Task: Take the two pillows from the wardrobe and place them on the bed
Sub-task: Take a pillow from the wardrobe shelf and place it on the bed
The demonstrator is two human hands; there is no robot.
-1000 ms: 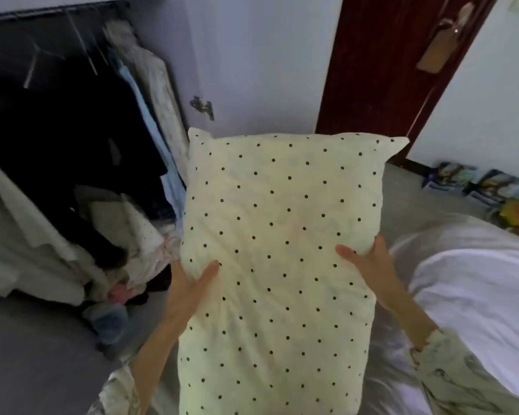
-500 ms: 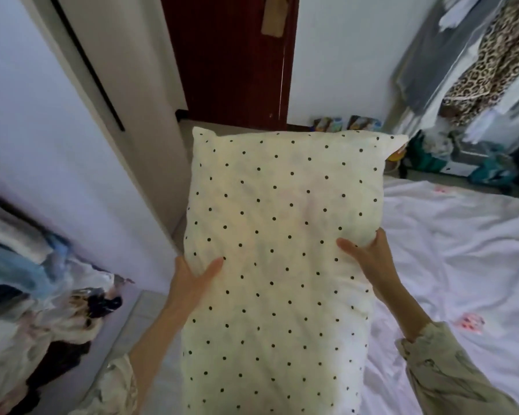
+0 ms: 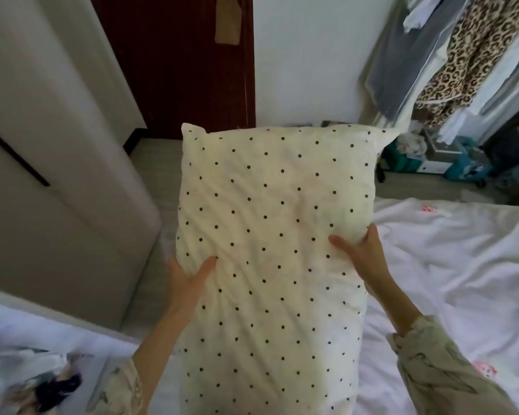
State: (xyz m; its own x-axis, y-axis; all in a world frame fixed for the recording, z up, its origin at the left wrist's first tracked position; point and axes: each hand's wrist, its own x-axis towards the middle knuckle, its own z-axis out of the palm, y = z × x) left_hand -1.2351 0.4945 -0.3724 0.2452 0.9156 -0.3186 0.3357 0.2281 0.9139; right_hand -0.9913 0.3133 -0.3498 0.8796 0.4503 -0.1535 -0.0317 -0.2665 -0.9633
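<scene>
Both hands (image 3: 186,280) grip pillow (image 3: 276,235); bed (image 3: 447,265) nearer now.

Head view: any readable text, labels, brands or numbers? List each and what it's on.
None readable.
Brown tag hanging on the dark red door: no print can be made out.
Boxes and packages on the floor by the clothes rack: any print too small and blurred to read.
Polka-dot pillow: dots only, no label.
White bedsheet: small pink motifs, no lettering.
</scene>
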